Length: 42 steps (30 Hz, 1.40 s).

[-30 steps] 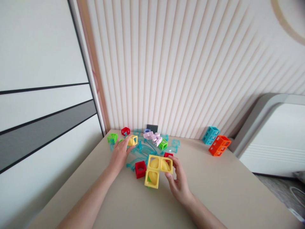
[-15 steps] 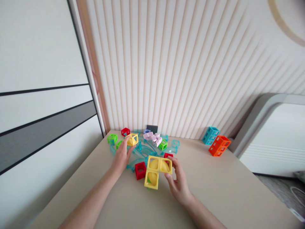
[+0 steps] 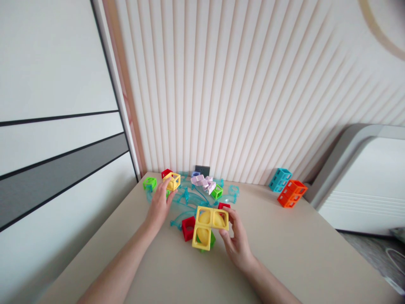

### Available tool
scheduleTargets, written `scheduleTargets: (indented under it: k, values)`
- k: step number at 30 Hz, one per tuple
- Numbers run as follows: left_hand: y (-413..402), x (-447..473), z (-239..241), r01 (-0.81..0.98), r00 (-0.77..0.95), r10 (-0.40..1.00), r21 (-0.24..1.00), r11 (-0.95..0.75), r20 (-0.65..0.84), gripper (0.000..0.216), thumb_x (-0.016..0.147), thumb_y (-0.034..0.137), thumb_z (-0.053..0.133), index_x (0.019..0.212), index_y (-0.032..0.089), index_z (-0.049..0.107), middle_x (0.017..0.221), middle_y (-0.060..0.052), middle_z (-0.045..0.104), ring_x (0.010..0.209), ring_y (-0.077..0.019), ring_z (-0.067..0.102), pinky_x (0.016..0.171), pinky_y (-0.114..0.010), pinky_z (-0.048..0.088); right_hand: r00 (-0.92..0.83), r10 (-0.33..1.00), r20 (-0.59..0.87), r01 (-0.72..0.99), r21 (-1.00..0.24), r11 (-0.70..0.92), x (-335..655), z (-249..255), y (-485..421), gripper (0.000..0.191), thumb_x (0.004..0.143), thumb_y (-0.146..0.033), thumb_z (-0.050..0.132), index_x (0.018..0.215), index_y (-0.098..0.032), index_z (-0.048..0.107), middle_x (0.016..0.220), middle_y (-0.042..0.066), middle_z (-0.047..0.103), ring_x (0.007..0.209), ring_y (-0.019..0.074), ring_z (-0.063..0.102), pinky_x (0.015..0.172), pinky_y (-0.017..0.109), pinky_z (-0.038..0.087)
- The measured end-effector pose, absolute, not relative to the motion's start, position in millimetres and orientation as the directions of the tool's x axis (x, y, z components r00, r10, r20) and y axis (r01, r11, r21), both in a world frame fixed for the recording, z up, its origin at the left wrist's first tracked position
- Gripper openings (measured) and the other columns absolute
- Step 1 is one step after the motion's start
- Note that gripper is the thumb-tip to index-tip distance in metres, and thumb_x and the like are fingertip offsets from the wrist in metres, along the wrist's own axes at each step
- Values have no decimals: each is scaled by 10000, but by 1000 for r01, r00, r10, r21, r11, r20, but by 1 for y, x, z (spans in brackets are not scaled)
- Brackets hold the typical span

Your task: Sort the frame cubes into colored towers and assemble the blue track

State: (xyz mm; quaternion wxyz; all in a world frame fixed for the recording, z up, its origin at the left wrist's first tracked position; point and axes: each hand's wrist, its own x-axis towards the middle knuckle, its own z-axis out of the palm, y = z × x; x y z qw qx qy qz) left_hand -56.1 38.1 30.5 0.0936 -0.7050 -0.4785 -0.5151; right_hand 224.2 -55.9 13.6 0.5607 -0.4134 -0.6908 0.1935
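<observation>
My right hand grips an L-shaped group of three joined yellow block frames by its right end, thumb in front and fingers behind. Between the fingers of my left hand is a single yellow cube block, raised over the far left part of the pile. Behind the yellow group a green block is partly covered. A red cube block lies just left of it, and another red block shows past its upper right corner.
Clear blue track pieces spread across the table, with pale purple blocks and a green block among them. Another green block is at far left. Stacked blue blocks and orange blocks stand right. A black socket is on the wall.
My left hand has moved slightly left and up with the yellow cube block. The right hand stays nearly in place, while the red cube and green block near the yellow group appear shifted right.
</observation>
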Motion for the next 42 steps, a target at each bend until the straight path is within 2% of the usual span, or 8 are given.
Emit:
scheduleTargets:
  k: [4, 9, 15, 19, 22, 30, 36, 42]
  values:
    - [32, -50, 31, 776, 17, 568, 347, -527, 823, 463, 1017, 360, 482, 1445, 214, 380, 1308, -160, 606, 1242, -293, 601, 1025, -470, 521, 75, 827, 558, 190, -822, 537, 219, 17, -54, 403, 974, -414, 577, 1338, -266, 488, 1229, 116, 651, 1087, 256, 656, 903, 405, 570]
    - [19, -37, 31, 779, 117, 480, 220, -588, 869, 511, 997, 298, 519, 1475, 239, 349, 1272, -160, 580, 1194, -302, 620, 977, -459, 555, 297, 856, 423, -24, -893, 449, 215, 30, -46, 383, 951, -480, 604, 1256, -272, 503, 1172, 92, 661, 1028, 239, 671, 834, 397, 591]
    - [-4, -17, 41, 586, 348, 339, 80, -806, 874, 599, 936, 180, 568, 1484, 245, 333, 1222, -146, 601, 1120, -269, 639, 902, -408, 591, 454, 850, 267, -144, -920, 366, 221, 30, -35, 422, 871, -499, 703, 1174, -256, 540, 1177, 67, 628, 1054, 228, 650, 882, 409, 564]
    - [-13, -7, 49, 417, 492, 257, 34, -908, 832, 618, 899, 153, 558, 1469, 189, 323, 1230, -165, 635, 1117, -266, 634, 937, -454, 569, 454, 863, 222, -191, -921, 338, 220, 27, -35, 447, 844, -497, 731, 1158, -260, 520, 1162, 62, 630, 1027, 233, 662, 853, 411, 573]
    - [-16, -3, 51, 358, 591, 224, -3, -934, 775, 582, 876, 106, 531, 1430, 204, 383, 1268, -163, 624, 1165, -263, 614, 969, -458, 554, 418, 882, 218, -214, -920, 328, 216, 28, -38, 460, 831, -494, 746, 1154, -265, 513, 1151, 57, 627, 1011, 229, 665, 842, 403, 578]
    - [-23, 0, 54, 392, 652, 161, -147, -908, 741, 387, 953, 184, 590, 1331, 256, 556, 1211, -116, 644, 1122, -232, 651, 940, -363, 572, 370, 892, 258, -175, -924, 340, 207, 27, -41, 402, 847, -473, 732, 1121, -283, 506, 1112, 31, 635, 979, 213, 665, 809, 371, 571]
    - [-28, 4, 64, 372, 703, 105, -238, -897, 704, 395, 969, 197, 591, 1347, 311, 580, 1221, -97, 697, 1083, -219, 691, 922, -372, 566, 347, 903, 254, -210, -917, 338, 206, 29, -44, 411, 821, -432, 771, 1101, -269, 518, 1080, 36, 635, 962, 206, 661, 797, 363, 574]
    - [-29, 7, 60, 316, 736, 127, -171, -933, 665, 362, 991, 214, 559, 1349, 263, 581, 1249, -95, 705, 1044, -195, 710, 947, -343, 564, 328, 898, 293, -201, -907, 370, 205, 29, -45, 409, 835, -425, 758, 1119, -287, 498, 1089, 27, 658, 990, 200, 661, 846, 362, 558]
